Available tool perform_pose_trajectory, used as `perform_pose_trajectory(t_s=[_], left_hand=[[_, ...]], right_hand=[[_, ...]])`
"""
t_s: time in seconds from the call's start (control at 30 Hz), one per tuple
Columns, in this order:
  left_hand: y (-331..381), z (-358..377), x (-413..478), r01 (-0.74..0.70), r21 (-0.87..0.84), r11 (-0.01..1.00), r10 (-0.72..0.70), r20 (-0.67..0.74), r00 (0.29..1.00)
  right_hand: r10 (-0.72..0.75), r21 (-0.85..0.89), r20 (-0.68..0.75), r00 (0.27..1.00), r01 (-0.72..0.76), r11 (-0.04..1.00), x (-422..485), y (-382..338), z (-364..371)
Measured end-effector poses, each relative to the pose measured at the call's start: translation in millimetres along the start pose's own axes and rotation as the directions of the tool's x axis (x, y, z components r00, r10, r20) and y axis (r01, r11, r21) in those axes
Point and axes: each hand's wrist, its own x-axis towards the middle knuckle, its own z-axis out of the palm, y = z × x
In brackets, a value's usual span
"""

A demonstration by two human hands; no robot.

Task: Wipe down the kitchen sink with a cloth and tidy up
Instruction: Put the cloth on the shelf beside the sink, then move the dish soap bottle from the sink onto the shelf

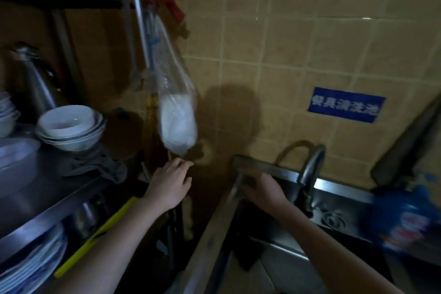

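Note:
The steel sink (338,186) fills the lower right, with a dark faucet (310,174) at its back rim. A dark cloth (248,253) hangs over the sink's left edge into the basin. My right hand (265,190) lies on the sink's back left corner, just above that cloth; its fingers are blurred and in shadow. My left hand (169,184) reaches into the gap between the sink and the dish rack, fingers relaxed and holding nothing. It is just below a hanging clear plastic bag (177,122) with white contents.
A metal rack on the left holds stacked white bowls (69,126), a grey rag (95,164), a steel kettle (35,79) and plates (31,267) below. A yellow strip (95,236) runs along its edge. A blue detergent bottle (403,219) stands at the sink's right.

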Motion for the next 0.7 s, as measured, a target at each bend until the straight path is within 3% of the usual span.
perform_pose_trajectory(t_s=[0.23, 0.7], left_hand=[[51.3, 35.1, 29.9, -0.131, -0.044, 0.99, 0.134, 0.076, 0.988], [163.3, 117.3, 48.2, -0.37, -0.188, 0.91, 0.39, 0.081, 0.917]], right_hand=[[0.096, -0.143, -0.14, 0.986, -0.116, 0.983, -50.8, 67.8, -35.2], [0.334, -0.159, -0.278, 0.901, -0.386, 0.909, -156.5, 159.6, -83.6]])
